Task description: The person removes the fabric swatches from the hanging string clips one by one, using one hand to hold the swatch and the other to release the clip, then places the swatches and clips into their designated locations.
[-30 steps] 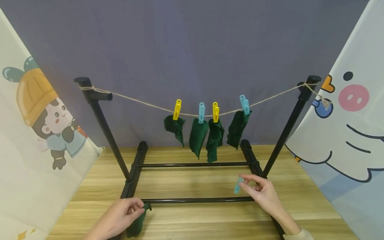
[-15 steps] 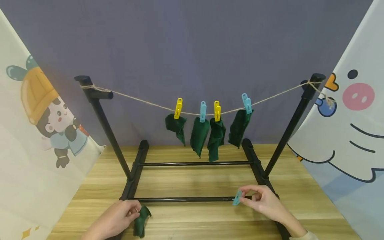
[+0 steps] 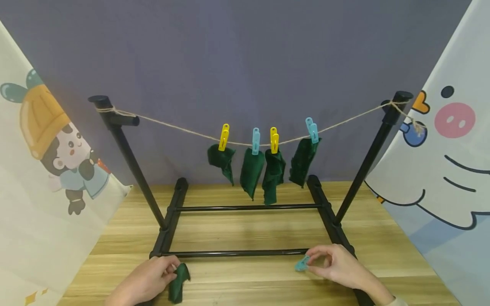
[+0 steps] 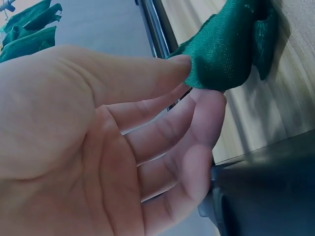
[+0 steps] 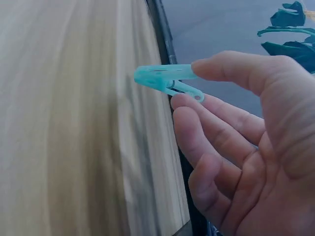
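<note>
At the lower left of the head view, my left hand (image 3: pixel 143 278) pinches a green cloth (image 3: pixel 177 284) between thumb and fingers. The cloth droops toward the tabletop; its pinched corner shows in the left wrist view, where the fabric (image 4: pixel 221 54) looks finely woven. Across at the lower right, my right hand (image 3: pixel 338 267) holds a light blue clothespin (image 3: pixel 301 264) just above the wood, in front of the frame's near crossbar. In the right wrist view, thumb and fingertips grip the handles of the clothespin (image 5: pixel 162 73), and its nose points away from the hand.
A black rack (image 3: pixel 132 163) stands on the wooden table (image 3: pixel 245 276). Between its posts sags a twine line (image 3: pixel 176 127). Several green cloths (image 3: pixel 252 174) hang there from yellow clothespins (image 3: pixel 223 137) and blue clothespins (image 3: pixel 255 141). A grey backdrop (image 3: pixel 245 63) rises behind.
My right hand has come down and nearer with the clothespin, which now tilts flatter. My left hand has shifted slightly, and the cloth's fold has changed. The hanging cloths stay in place.
</note>
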Available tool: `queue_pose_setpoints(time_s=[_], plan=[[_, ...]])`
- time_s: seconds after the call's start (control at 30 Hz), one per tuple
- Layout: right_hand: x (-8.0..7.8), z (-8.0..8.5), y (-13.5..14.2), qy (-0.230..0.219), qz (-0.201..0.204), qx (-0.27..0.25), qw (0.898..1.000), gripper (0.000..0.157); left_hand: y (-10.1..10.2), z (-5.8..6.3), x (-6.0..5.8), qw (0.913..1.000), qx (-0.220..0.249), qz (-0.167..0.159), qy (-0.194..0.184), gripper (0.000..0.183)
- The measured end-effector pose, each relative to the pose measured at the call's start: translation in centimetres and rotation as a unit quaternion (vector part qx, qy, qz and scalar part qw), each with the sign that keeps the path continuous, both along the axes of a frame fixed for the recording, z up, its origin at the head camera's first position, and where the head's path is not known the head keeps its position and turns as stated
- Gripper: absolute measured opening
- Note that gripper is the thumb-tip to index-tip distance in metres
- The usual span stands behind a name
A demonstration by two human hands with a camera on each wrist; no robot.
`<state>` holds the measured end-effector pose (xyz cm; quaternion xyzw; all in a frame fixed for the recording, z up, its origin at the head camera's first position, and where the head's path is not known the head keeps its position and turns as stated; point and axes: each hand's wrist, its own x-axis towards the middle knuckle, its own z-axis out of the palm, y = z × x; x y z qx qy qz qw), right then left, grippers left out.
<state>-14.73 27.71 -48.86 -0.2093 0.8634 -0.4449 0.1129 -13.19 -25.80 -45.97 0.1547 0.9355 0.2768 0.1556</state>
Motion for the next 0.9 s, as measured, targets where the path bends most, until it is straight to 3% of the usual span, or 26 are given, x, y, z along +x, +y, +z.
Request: queue_pose_setpoints(time_s=[0.2,0.6,0.9], plan=[[0.3,-0.4,0.6,-0.001,0.024,0.003,1.000,0.024,0.0,0.2,0.2,0.9993,0.005,0.038,0.000,0.021],[0.4,-0.5,1.2,-0.048,0.028,0.025,0.998,0.031,0.2,1.0,0.1,0.9991,0.008,0.039,0.012,0.023],[-0.1,0.1,1.0,-0.025,0.029,0.005,0.999,0.033,0.9,1.7,-0.2,0.9965,0.022,0.075,0.029,0.028]])
